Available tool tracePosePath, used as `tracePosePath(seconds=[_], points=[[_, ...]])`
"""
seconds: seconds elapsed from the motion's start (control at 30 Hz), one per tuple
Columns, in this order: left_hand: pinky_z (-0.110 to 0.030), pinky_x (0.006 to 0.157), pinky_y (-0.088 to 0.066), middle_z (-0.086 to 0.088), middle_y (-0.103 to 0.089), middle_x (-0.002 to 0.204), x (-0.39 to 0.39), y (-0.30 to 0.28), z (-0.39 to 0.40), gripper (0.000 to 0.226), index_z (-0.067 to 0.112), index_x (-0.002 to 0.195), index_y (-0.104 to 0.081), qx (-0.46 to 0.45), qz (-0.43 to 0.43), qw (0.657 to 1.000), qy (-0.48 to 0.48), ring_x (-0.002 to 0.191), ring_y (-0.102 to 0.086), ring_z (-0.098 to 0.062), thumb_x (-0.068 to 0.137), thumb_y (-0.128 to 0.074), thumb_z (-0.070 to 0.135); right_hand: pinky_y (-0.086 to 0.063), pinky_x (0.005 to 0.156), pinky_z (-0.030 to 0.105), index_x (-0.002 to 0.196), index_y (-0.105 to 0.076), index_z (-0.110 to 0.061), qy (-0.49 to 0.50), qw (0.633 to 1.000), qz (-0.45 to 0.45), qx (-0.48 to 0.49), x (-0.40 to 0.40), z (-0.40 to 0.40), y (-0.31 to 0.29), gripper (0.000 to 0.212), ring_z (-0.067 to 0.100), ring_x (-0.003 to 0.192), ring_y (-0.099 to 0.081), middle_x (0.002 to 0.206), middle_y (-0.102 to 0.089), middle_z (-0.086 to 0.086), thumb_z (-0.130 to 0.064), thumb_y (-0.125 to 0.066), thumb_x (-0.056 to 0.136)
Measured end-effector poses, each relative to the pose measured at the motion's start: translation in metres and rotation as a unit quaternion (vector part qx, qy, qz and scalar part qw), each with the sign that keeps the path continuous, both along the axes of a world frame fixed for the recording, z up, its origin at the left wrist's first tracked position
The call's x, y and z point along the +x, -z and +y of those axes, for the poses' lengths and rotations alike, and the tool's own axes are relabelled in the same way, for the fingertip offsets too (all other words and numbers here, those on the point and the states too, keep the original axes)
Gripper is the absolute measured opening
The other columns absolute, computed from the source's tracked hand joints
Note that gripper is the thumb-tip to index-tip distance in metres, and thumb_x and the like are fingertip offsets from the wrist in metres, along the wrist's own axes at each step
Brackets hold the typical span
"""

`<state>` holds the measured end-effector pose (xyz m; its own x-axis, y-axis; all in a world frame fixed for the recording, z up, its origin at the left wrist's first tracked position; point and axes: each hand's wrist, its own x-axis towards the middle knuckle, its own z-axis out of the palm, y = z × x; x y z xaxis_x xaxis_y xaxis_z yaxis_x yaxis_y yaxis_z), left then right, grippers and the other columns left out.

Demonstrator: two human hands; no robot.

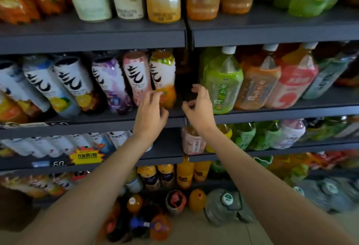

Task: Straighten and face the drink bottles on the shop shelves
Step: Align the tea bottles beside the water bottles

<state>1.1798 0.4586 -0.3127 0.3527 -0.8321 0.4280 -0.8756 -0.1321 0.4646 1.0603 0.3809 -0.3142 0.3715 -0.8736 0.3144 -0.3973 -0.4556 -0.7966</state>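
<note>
Drink bottles on the dark shelves are reached for by two bare hands at the centre of the frame.

Along the middle shelf (93, 117), white-labelled bottles with bold black characters are seen leaning from the left edge toward the centre, ending with a pink bottle (137, 74) and an orange-bottomed bottle (162, 78). The left hand (150, 115) is raised to the lower part of the orange-bottomed bottle, its fingers curled and slightly apart, the fingertips at the label; whether it is actually gripped cannot be told. Just right of it, the right hand (200, 109) is held before a dark gap between the shelf units, fingers bent and spread, closed on nothing. Further right, a green tea bottle (223, 81) and a red-labelled bottle (291, 85) are stood tilted.
</note>
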Motion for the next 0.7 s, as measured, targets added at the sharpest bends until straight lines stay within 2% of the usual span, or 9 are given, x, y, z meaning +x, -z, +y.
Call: tracePosePath(seconds=[0.03, 0.13, 0.27, 0.4, 0.5, 0.6, 0.7], points=[[-0.037, 0.088, -0.041, -0.018, -0.047, 0.122, -0.008, -0.002, -0.005, 0.041, 0.000, 0.126, -0.049, -0.008, 0.008, 1.000, 0.010, 0.110, -0.049, -0.033, 0.085, -0.056, 0.001, -0.043, 0.073, 0.020, 0.132, -0.037, -0.005, 0.014, 1.000, -0.005, -0.009, -0.014, -0.001, -0.002, 0.048, 0.010, 0.082, -0.053, 0.127, -0.045, 0.009, -0.009, -0.058, 0.089], [-0.035, 0.089, -0.042, -0.018, -0.049, 0.119, -0.040, -0.012, -0.018, 0.038, 0.000, 0.122, -0.052, -0.018, 0.008, 0.998, 0.057, 0.108, -0.052, -0.032, 0.084, -0.056, -0.001, -0.047, 0.083, 0.031, 0.129, -0.039, -0.004, 0.045, 0.999, 0.017, 0.002, -0.059, -0.003, -0.008, 0.045, 0.022, 0.102, -0.055, 0.124, -0.046, 0.009, -0.008, -0.058, 0.089], [-0.039, 0.087, -0.047, -0.015, -0.049, 0.117, -0.088, -0.041, -0.038, 0.035, 0.003, 0.121, -0.052, -0.009, 0.013, 0.993, 0.119, 0.103, -0.054, -0.029, 0.086, -0.054, 0.002, -0.033, 0.078, 0.020, 0.134, -0.033, 0.002, 0.131, 0.989, 0.062, 0.030, -0.126, -0.016, -0.035, 0.052, 0.026, 0.114, -0.044, 0.134, -0.038, 0.014, -0.009, -0.058, 0.089], [-0.036, 0.077, -0.044, -0.003, -0.054, 0.118, -0.140, -0.065, -0.067, 0.042, 0.011, 0.130, -0.043, 0.025, 0.043, 0.985, 0.165, 0.094, -0.058, -0.025, 0.089, -0.052, 0.009, -0.041, 0.078, 0.029, 0.134, -0.033, -0.002, 0.185, 0.975, 0.102, 0.067, -0.193, -0.043, -0.058, 0.052, 0.029, 0.107, -0.051, 0.135, -0.035, 0.014, -0.014, -0.059, 0.090], [-0.039, 0.073, -0.048, 0.001, -0.058, 0.116, -0.183, -0.066, -0.089, 0.048, 0.014, 0.135, -0.037, 0.060, 0.057, 0.977, 0.197, 0.093, -0.060, -0.025, 0.089, -0.052, 0.012, -0.044, 0.080, 0.032, 0.127, -0.036, -0.003, 0.211, 0.966, 0.111, 0.098, -0.239, -0.065, -0.059, 0.047, 0.028, 0.106, -0.049, 0.130, -0.035, 0.013, -0.019, -0.061, 0.090], [-0.039, 0.070, -0.049, -0.001, -0.060, 0.113, -0.231, -0.055, -0.121, 0.049, 0.012, 0.134, -0.038, 0.050, 0.040, 0.977, 0.204, 0.093, -0.061, -0.027, 0.088, -0.054, 0.012, -0.034, 0.077, 0.020, 0.125, -0.039, -0.004, 0.228, 0.964, 0.091, 0.102, -0.291, -0.098, -0.045, 0.046, 0.022, 0.106, -0.045, 0.127, -0.039, 0.011, -0.022, -0.063, 0.089], [-0.027, 0.070, -0.044, -0.004, -0.062, 0.107, -0.290, -0.038, -0.162, 0.048, 0.009, 0.131, -0.043, 0.019, 0.051, 0.982, 0.180, 0.092, -0.061, -0.025, 0.086, -0.059, 0.012, -0.039, 0.085, 0.030, 0.122, -0.044, -0.009, 0.252, 0.959, 0.025, 0.125, -0.343, -0.142, -0.026, 0.048, 0.026, 0.116, -0.045, 0.122, -0.049, 0.006, -0.031, -0.066, 0.086]])
